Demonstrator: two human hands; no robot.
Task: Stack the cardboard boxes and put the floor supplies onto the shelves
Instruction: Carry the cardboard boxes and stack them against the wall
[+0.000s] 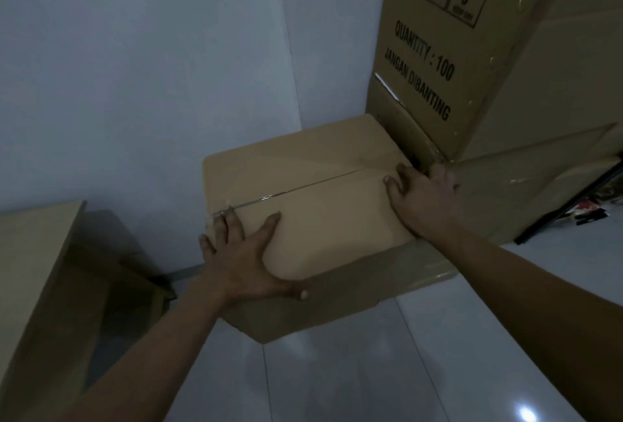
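Cardboard box (330,219) right in front of you, plain brown, no print on the faces you can see. Its top flaps are closed, with a strip of clear tape (286,190) glinting along the centre seam. It sits low over the glossy white floor (371,371), in the corner by the white wall (135,84), with its far right corner tight against the tall carton (505,84).

Your left hand (242,260) lies flat on the near left corner, fingers spread and straight, thumb dropped over the front edge. Your right hand (421,195) grips the far right corner, fingers curled onto the top.

The tall carton carries three handling symbols in boxes: up arrows, a blurred middle one and an umbrella. Below them it reads "QUANTITY : 100" and "JANGAN DIBANTING". Another brown box (30,270) stands at your left.
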